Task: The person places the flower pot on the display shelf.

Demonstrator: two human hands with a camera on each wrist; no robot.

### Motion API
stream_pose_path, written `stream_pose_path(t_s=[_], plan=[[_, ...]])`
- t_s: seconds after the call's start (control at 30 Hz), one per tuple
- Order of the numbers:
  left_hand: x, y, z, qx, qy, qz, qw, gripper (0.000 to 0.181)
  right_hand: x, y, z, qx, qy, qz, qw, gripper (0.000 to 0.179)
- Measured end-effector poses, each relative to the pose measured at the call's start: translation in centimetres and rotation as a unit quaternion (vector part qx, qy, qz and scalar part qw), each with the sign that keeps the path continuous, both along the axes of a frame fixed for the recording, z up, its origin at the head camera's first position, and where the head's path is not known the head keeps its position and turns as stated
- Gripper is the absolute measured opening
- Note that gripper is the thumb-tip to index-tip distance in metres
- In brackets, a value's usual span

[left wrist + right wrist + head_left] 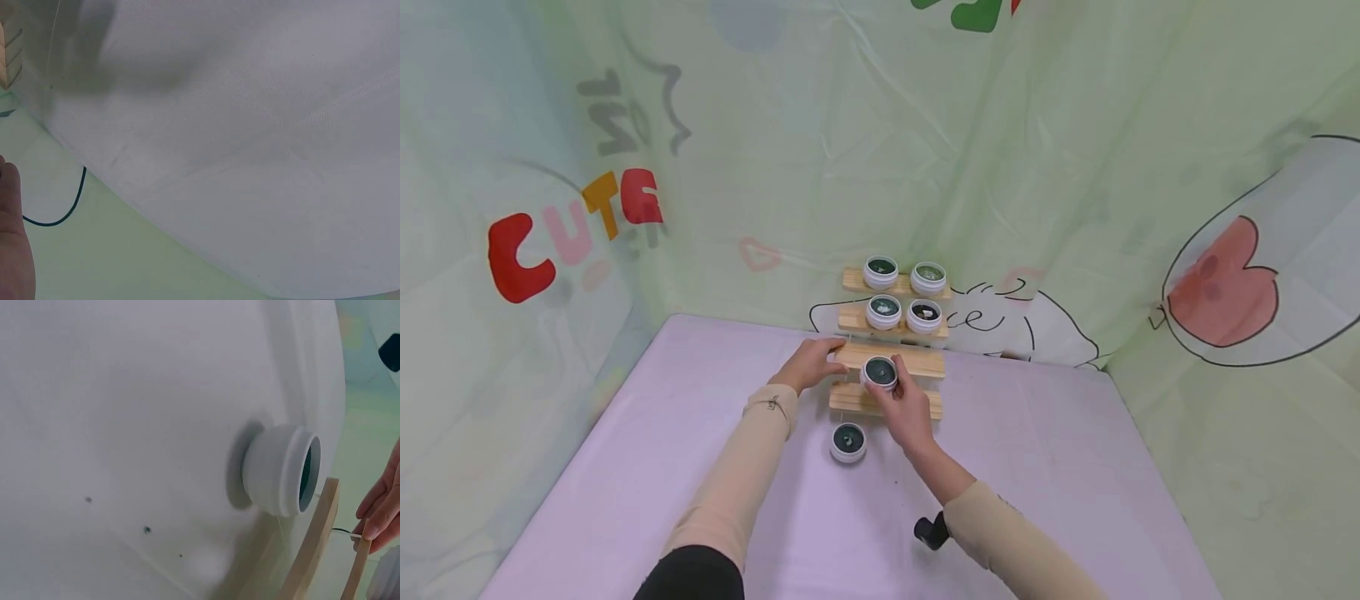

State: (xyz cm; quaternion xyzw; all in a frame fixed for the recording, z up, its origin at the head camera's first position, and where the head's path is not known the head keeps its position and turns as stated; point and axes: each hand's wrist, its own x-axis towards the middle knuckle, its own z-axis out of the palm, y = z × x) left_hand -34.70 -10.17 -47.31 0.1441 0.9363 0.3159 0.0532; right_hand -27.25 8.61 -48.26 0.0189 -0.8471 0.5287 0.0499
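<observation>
A tiered wooden display stand with several plank steps stands at the back of the table. My left hand grips the left end of its second-highest bare-looking plank region, thumb in front and fingers behind. Between thumb and fingers, my right hand holds a round white jar with a dark green top, over the lower steps. Another such jar sits upright on the table in front of the stand. Two jars rest on the top step, one of them pale green; two more, including a dark one, rest on the step below.
A pale cloth covers the table, and printed curtains hang behind and on both sides. A small black object shows beside the right sleeve. The curtain comes right up behind the stand.
</observation>
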Motion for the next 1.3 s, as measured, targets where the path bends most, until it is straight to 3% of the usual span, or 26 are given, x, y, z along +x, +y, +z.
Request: stream_pose_path(t_s=[0.2, 0.37, 0.53, 1.3], plan=[[-0.4, -0.1, -0.8, -0.007, 0.012, 0.001, 0.9999, 0.06, -2.0, -0.2, -0.4, 0.017, 0.003, -0.002, 0.9998, 0.073], [-0.6, -0.1, -0.8, -0.001, 0.01, 0.0, 1.0, 0.06, -3.0, -0.4, -0.7, 0.035, 0.019, 0.005, 0.9992, 0.062], [-0.5, -0.1, -0.8, -0.004, 0.005, 0.0, 1.0, 0.06, -3.6, -0.6, -0.9, 0.04, 0.037, -0.002, 0.9985, 0.07], [-0.2, 0.0, -0.4, -0.003, 0.006, -0.002, 1.0, 0.061, -4.8, -1.3, 0.2, 0.068, 0.038, -0.025, 0.9966, 0.076]])
